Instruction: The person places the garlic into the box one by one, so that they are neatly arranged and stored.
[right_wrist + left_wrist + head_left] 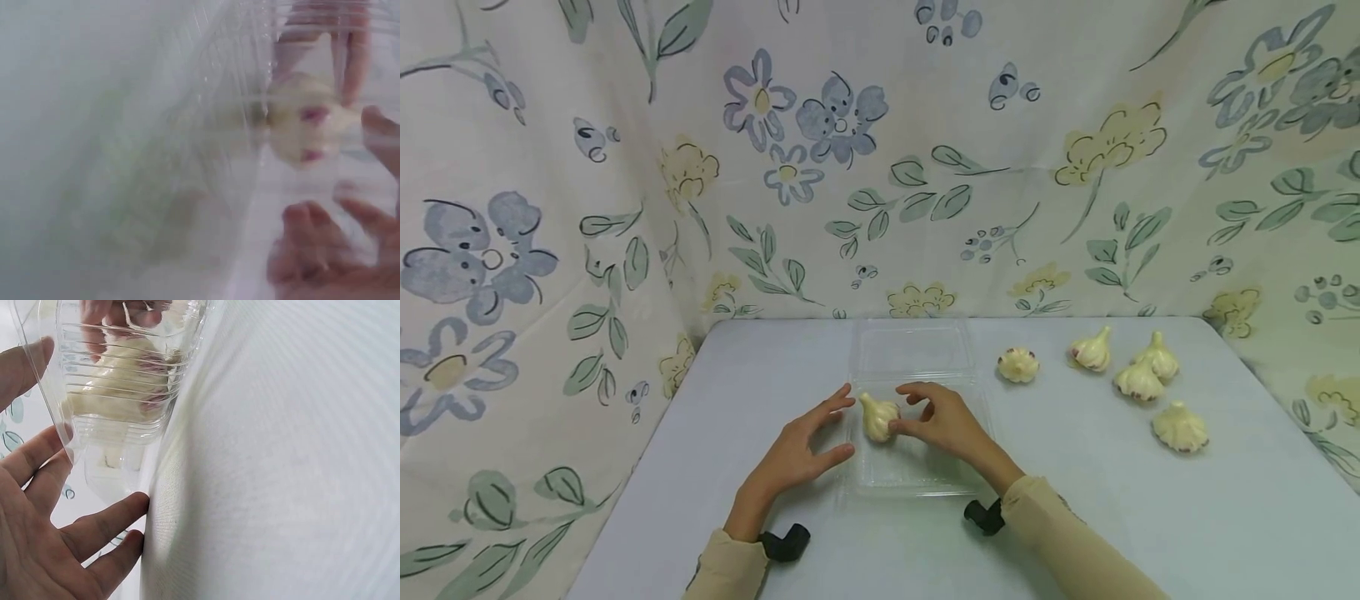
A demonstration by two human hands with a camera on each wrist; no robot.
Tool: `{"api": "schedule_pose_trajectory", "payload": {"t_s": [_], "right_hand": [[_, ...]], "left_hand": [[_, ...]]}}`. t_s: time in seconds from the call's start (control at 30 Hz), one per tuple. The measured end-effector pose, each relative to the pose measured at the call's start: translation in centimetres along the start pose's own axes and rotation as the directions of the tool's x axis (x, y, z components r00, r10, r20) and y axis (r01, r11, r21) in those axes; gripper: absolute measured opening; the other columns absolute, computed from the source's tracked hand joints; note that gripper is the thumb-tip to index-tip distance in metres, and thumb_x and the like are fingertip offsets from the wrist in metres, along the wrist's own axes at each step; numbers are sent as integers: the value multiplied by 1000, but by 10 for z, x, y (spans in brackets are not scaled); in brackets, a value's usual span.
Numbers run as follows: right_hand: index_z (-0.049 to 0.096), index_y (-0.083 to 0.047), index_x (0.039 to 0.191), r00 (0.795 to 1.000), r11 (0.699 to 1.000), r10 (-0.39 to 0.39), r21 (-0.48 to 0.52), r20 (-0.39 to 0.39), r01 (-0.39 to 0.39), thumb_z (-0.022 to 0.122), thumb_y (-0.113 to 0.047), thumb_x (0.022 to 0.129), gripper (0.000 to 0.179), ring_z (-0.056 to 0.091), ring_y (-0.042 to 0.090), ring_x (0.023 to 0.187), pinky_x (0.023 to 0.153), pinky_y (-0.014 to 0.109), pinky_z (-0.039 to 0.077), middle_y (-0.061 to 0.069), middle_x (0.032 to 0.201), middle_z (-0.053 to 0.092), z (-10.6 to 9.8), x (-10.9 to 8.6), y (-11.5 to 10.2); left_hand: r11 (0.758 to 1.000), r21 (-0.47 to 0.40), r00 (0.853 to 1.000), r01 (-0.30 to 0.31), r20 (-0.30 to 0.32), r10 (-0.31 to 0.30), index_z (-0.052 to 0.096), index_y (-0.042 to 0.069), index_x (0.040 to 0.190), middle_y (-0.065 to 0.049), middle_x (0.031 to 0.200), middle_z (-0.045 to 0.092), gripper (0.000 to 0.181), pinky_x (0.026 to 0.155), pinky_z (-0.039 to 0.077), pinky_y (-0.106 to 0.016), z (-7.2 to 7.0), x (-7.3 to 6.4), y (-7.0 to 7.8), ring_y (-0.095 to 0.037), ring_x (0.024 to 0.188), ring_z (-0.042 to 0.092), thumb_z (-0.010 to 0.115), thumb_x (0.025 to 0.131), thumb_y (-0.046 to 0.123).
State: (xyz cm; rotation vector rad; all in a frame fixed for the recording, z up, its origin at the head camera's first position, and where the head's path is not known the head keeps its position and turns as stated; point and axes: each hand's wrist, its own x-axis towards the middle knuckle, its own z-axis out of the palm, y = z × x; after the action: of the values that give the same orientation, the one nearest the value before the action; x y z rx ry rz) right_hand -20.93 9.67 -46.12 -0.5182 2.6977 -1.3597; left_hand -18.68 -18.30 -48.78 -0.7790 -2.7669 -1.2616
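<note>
A garlic bulb (880, 418) lies on its side in the left part of a clear plastic clamshell container (917, 477). My right hand (943, 421) is over the container, thumb tip at the bulb's right side and index finger apart above it. The right wrist view is blurred, showing the bulb (306, 122) and the right fingers (384, 140) beside it. My left hand (801, 450) has its fingers spread at the container's left side. In the left wrist view, its fingertips (139, 503) reach the table, and other fingers lie by the clear rim.
The container's lid (913, 348) lies folded back toward the curtain. Right of it on the white table (1075, 517) are a single garlic bulb (1018, 365) and several more bulbs (1138, 381). A floral curtain (880, 167) hangs behind and at the sides.
</note>
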Motion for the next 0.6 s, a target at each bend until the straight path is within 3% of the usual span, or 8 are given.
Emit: {"api": "schedule_pose_trajectory", "payload": {"t_s": [0.23,0.6], "right_hand": [[66,-13,134,999,1000,24,-14,-29,-24,84,-36,84,58,62,13,82,67,26,51,14,120,72,-11,-6,3],[65,-19,135,995,999,-37,16,-91,39,84,-32,85,55,63,13,84,71,26,51,15,121,71,-34,-19,5]], "left_hand": [[1000,2,1000,-11,-4,11,48,29,152,16,166,32,66,116,39,-59,-1,0,0,-26,134,60,74,93,41],[1000,9,1000,-12,-3,12,47,30,152,14,166,32,67,115,39,-60,0,0,0,-27,134,60,73,93,43]]}}
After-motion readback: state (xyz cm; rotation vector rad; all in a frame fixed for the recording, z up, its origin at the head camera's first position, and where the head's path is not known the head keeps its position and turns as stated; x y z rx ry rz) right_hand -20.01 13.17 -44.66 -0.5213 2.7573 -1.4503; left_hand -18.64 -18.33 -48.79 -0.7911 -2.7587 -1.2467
